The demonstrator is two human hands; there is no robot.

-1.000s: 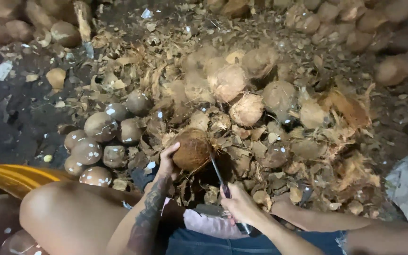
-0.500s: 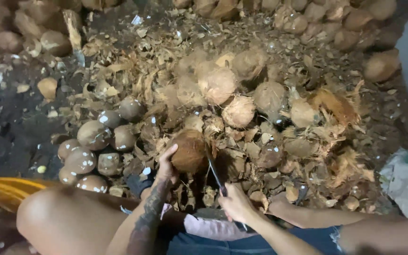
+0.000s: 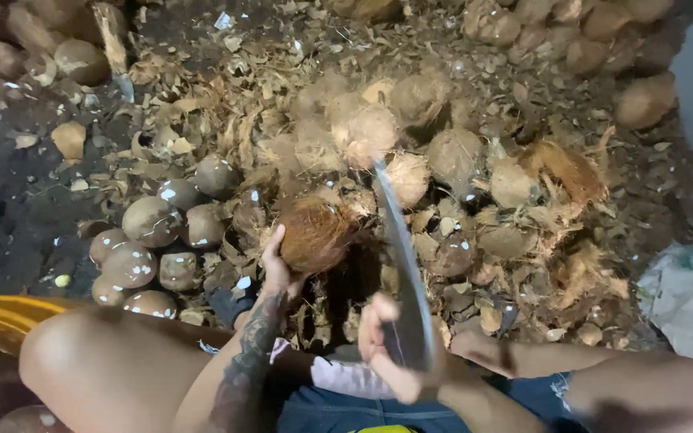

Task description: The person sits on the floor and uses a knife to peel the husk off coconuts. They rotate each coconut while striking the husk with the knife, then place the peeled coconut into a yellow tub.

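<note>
We have lifted our right hand [image 3: 391, 349] off the husk pile, and the long blade [image 3: 399, 256] it grips, which pointed low beside the husked coconut [image 3: 318, 232] a second ago, now rises steeply, its tip up near the pale coconuts [image 3: 370, 132] behind. Our left hand [image 3: 278, 269] has tipped the husked coconut slightly rightward toward the blade.

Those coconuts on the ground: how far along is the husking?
Done: a cluster of smooth, bare coconuts lies to the person's left, amid loose husk scraps. In hand: the left hand steadies a still-fibrous coconut while the right hand holds a long blade raised beside it. Left: many hairy, unfinished coconuts are piled ahead, with more along the far edge.
</note>
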